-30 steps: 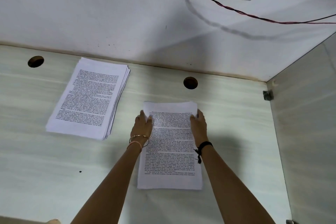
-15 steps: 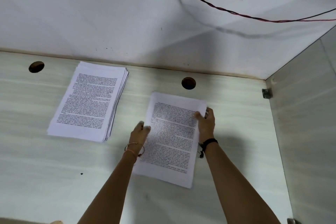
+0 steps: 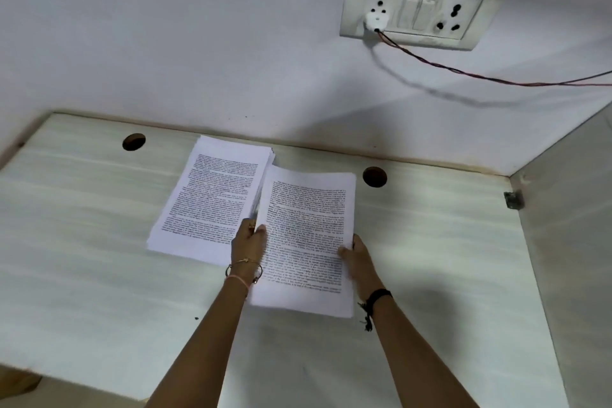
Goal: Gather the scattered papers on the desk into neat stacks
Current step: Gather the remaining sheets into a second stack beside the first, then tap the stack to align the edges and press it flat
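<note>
A thick stack of printed white papers (image 3: 212,199) lies on the pale desk (image 3: 82,242), near the back wall. I hold a second bundle of printed papers (image 3: 304,235) just right of it, raised a little, its left edge over the stack's right edge. My left hand (image 3: 250,242) grips the bundle's left edge, thumb on top. My right hand (image 3: 359,257) grips its right edge, thumb on the page.
Two round cable holes (image 3: 133,141) (image 3: 374,176) sit in the desk near the wall. A side panel (image 3: 569,275) closes the desk on the right. A switch and socket plate (image 3: 417,11) on the wall carries a plug with a red-black wire (image 3: 480,76).
Both hands have lifted the right bundle off the desk and carried it left, up against the left stack. My view has swung left and tilted up.
</note>
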The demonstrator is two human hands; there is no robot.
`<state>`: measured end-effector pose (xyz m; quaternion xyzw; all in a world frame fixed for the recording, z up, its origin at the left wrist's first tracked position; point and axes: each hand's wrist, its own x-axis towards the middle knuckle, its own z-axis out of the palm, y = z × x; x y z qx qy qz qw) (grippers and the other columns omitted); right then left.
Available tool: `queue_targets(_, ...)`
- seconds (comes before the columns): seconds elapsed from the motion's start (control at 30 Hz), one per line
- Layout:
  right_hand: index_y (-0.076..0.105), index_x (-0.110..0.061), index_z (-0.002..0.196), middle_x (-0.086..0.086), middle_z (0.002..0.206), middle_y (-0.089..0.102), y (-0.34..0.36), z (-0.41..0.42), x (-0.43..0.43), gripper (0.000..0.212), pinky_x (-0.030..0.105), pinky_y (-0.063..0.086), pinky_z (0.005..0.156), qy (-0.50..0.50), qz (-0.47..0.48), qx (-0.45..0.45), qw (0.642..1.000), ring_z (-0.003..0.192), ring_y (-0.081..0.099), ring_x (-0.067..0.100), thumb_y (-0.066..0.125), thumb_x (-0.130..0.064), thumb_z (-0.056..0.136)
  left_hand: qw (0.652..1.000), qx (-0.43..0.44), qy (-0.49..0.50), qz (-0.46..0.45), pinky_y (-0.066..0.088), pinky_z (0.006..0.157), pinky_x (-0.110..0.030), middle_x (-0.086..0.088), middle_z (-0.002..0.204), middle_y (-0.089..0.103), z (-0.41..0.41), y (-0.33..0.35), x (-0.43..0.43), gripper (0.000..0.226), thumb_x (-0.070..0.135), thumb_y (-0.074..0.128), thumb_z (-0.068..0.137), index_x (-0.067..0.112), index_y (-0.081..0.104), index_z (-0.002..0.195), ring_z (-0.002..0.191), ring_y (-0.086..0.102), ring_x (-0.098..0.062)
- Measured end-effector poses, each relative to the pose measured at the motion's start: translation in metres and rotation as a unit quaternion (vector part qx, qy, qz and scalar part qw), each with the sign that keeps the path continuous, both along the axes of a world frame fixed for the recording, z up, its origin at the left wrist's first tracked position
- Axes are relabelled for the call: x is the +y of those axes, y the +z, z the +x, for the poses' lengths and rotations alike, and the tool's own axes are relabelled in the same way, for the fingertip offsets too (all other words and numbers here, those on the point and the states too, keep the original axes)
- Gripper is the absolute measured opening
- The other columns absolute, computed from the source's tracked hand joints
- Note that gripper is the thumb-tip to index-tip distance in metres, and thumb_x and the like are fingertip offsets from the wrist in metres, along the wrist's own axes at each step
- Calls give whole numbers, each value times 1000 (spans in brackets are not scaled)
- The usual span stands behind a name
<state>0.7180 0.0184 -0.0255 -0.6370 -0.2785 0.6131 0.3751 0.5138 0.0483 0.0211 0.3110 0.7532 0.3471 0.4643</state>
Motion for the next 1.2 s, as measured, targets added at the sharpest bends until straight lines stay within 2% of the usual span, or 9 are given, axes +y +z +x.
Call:
queue_targets(0.1, 54, -20, 116, 2, 113, 65, 15, -32, 19, 29, 40, 53, 94, -12, 14, -12, 1000, 103, 63, 22, 46, -4, 94, 999, 46, 6, -21, 37, 73, -26, -8, 96, 61, -29, 12, 8, 27, 17, 61, 85, 9, 60, 111, 83, 54, -23)
queue_targets(0.3, 52, -19, 112, 4, 115, 63, 31, -131, 67, 34, 39, 53, 92, 19, 23, -43, 999, 102, 61, 23, 39, 3, 90, 991, 126, -39, 1, 37, 77, -27, -20, 112, 64, -131, 25, 40, 28, 3, 53, 85, 0, 58, 112, 104, 58, -33)
queue_targets(0.43, 47, -20, 122, -1, 111, 62, 28, -180, 96, 39, 40, 52, 93, 19, 47, -79, 996, 102, 61, 22, 46, 0, 89, 988, 135, -74, -6, 40, 78, -30, -22, 112, 63, -185, 19, 68, 35, 6, 49, 80, 0, 53, 114, 102, 58, -38)
queue_targets(0.67, 49, -3, 125, 8, 104, 56, 0, -225, 112, 36, 30, 43, 92, 94, 43, -278, 955, 99, 52, 20, 57, -7, 91, 964, 183, -173, -82, 46, 92, -42, -24, 122, 54, -236, -24, 100, 42, 4, 55, 81, 3, 50, 123, 109, 55, -40)
queue_targets(0.77, 52, -4, 111, 4, 94, 55, -5, -228, 106, 27, 28, 40, 76, 62, 51, -336, 939, 89, 51, 18, 62, -13, 88, 954, 212, -194, -84, 48, 94, -44, -21, 123, 51, -244, -32, 107, 43, 8, 54, 82, 9, 53, 125, 111, 54, -39)
queue_targets(0.87, 50, -4, 102, 6, 98, 53, -8, -227, 104, 27, 32, 41, 73, 43, 32, -383, 922, 91, 49, 20, 64, -20, 85, 950, 237, -190, -74, 48, 95, -46, -19, 125, 53, -251, -41, 116, 40, 22, 57, 83, 12, 57, 122, 113, 53, -37)
queue_targets(1.03, 49, 3, 114, 13, 106, 53, -16, -226, 119, 36, 28, 36, 82, 52, 27, -343, 938, 105, 46, 26, 58, -24, 93, 978, 102, -151, -100, 39, 99, -34, -15, 129, 54, -248, -46, 134, 59, 40, 61, 86, 4, 48, 130, 120, 51, -32)
queue_targets(1.13, 45, -1, 124, 14, 115, 55, -19, -227, 127, 40, 29, 38, 84, 27, 1, -307, 951, 112, 49, 28, 57, -22, 93, 980, -8, -147, -135, 47, 90, -31, -14, 105, 66, -250, -51, 146, 64, 56, 71, 64, 5, 64, 103, 100, 62, -28)
queue_targets(1.2, 43, -4, 127, 13, 114, 57, -20, -225, 129, 45, 29, 41, 81, 22, -15, -269, 963, 108, 54, 28, 62, -22, 90, 975, -48, -158, -147, 50, 94, -38, -14, 101, 70, -251, -57, 146, 61, 52, 75, 59, 7, 69, 99, 96, 66, -28)
